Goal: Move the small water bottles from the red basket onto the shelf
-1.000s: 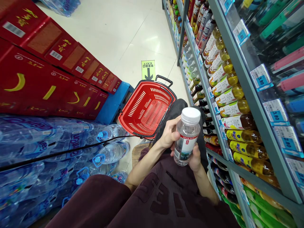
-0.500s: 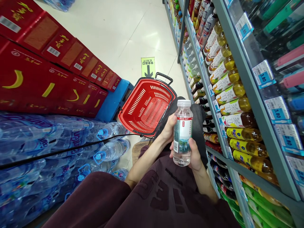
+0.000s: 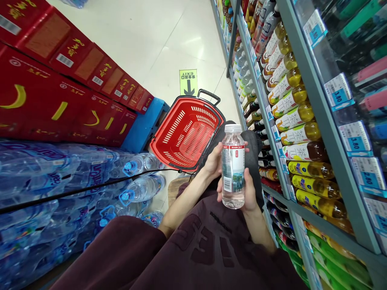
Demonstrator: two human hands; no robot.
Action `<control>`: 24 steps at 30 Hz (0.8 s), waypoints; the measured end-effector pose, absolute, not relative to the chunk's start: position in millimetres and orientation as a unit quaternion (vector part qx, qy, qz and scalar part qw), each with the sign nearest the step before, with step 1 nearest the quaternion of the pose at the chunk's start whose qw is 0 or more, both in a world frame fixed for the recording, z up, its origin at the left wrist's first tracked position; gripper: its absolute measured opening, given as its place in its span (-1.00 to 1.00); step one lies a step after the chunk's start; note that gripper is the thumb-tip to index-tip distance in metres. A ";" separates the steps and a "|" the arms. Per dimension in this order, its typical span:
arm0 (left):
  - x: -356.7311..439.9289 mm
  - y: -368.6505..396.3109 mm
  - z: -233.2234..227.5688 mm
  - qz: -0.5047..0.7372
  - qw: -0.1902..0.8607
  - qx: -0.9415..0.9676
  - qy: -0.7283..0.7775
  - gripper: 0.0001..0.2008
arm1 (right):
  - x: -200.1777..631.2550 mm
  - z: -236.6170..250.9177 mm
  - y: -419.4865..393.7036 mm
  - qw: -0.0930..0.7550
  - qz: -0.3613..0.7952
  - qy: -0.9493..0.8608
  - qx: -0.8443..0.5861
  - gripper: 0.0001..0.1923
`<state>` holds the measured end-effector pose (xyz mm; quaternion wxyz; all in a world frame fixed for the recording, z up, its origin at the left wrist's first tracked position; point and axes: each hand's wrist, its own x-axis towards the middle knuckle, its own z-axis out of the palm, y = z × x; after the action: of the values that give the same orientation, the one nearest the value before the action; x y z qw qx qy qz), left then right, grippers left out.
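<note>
A clear plastic bottle [image 3: 233, 167] with a white cap and a red, white and green label stands upright before my lap. My left hand [image 3: 214, 161] is closed round its upper part, with fingertips showing past the far side. Lower down, my right hand [image 3: 249, 191] grips it from the right, thumb along the label and fingers behind. A red shopping basket [image 3: 173, 117] with a black rim and handle sits on the floor just beyond my knees, and nothing shows inside it.
Red cartons [image 3: 75, 92] are stacked at the left on a blue pallet [image 3: 142, 121]. Big water bottles [image 3: 142, 189] stand below them. Shelves of drinks [image 3: 293, 117] with price tags run close along the right. A green exit sign [image 3: 188, 80] marks the floor ahead.
The bottle has turned in my hands, bringing the barcode side of its label further round to the front. Fingertips of my left hand now show at its right side.
</note>
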<state>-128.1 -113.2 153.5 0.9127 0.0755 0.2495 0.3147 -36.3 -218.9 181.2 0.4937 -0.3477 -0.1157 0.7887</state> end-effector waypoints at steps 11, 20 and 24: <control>-131.8 -111.4 169.3 0.332 0.917 0.029 0.220 -0.20 | -27.3 181.9 -212.6 0.399 0.889 -0.079 -0.212 0.05; -130.2 -111.2 168.1 0.358 0.895 -0.004 0.266 -0.23 | -31.6 168.8 -215.1 0.377 0.903 -0.084 -0.190 0.06; -130.4 -111.4 166.2 0.368 0.891 0.004 0.267 -0.22 | -34.1 162.8 -216.4 0.403 0.897 -0.079 -0.162 0.01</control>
<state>-130.4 -111.4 166.2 0.8906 0.0045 0.2671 0.3681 -34.1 -216.4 162.8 0.4028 -0.1616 -0.0790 0.8975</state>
